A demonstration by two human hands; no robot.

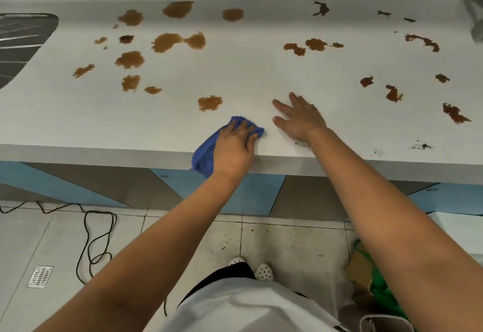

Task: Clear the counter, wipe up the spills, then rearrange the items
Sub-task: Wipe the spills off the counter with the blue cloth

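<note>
Dozens of brown spills [167, 41] left unwiped on worktop [78, 127] — clearing apparently done. Blue cloth [206, 148] pressed at front edge under left hand [235, 146], fingers straight; right hand [300, 119] laid flat, holding nothing.

The metal cup [474, 15] is cut off at the right edge; the blue cloth [206, 153] lies partly hidden under the left hand [235, 146].
</note>
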